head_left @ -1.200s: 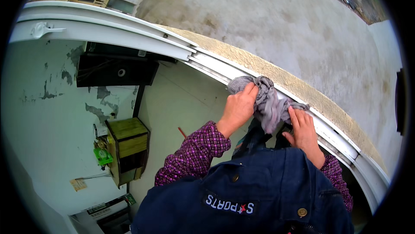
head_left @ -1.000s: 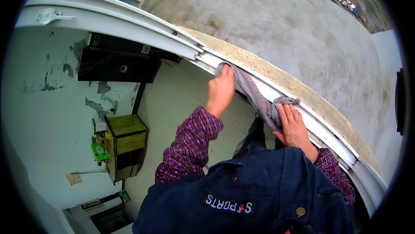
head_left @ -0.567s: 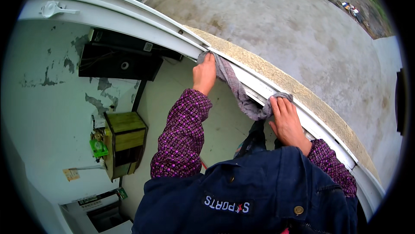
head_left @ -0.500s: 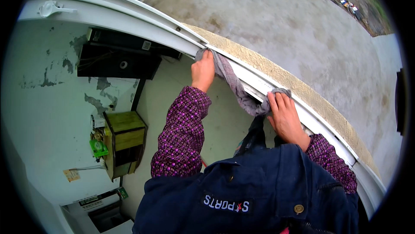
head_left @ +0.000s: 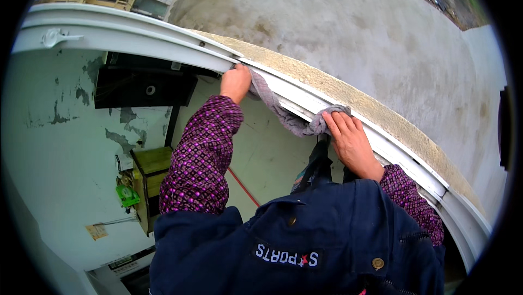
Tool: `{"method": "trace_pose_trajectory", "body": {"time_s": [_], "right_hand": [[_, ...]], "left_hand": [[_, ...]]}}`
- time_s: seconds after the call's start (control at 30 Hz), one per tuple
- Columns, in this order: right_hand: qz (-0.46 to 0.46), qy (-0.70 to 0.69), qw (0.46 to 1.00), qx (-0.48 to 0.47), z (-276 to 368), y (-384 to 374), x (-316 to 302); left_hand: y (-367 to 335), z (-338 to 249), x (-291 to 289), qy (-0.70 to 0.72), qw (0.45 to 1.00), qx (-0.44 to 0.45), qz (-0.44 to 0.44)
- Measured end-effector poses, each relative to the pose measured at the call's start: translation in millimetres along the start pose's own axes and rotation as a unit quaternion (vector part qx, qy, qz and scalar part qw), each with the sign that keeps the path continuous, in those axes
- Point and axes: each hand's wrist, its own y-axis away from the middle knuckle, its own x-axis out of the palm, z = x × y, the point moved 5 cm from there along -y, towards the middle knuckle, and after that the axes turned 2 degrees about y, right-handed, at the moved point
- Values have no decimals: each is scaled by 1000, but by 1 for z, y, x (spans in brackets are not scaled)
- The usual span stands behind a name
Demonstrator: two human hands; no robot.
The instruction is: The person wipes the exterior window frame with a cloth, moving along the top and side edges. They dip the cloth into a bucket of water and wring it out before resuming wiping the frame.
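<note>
A twisted grey cloth point(head_left: 277, 111) stretches between my hands along the white window frame point(head_left: 305, 100), its middle sagging below the inner edge. My left hand point(head_left: 236, 83) is closed on the cloth's left end, close to a joint in the frame, with its fingertips partly hidden. With bent fingers, my right hand point(head_left: 354, 147) presses and grips the bunched right end on the frame's rail. Patterned purple sleeves cover both forearms.
A white window handle point(head_left: 57, 37) sticks out at the far left. Beyond the frame runs a rough tan ledge point(head_left: 327, 80), with concrete ground far below. Inside are a black wall-mounted unit point(head_left: 144, 85) and a wooden cabinet point(head_left: 150, 159).
My left hand has shifted a little left along the frame, reaching the joint. The cloth remains held at both ends, and the whole view has turned slightly.
</note>
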Motion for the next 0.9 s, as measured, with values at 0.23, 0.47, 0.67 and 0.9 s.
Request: {"method": "trace_pose_trajectory", "body": {"time_s": [0.23,0.47,0.67,0.9], "right_hand": [[-9,-35,999,-3,-4,2,-2],[-5,-112,994,18,-9,8,-7],[-68,-227,960,148,-30,23,-18],[-18,-102,992,71,-32,21,-42]], "left_hand": [[2,-22,-28,173,984,-8,-44],[16,-95,-75,304,951,39,-33],[37,-181,-140,464,881,94,-16],[75,-182,-140,672,729,41,-126]]}}
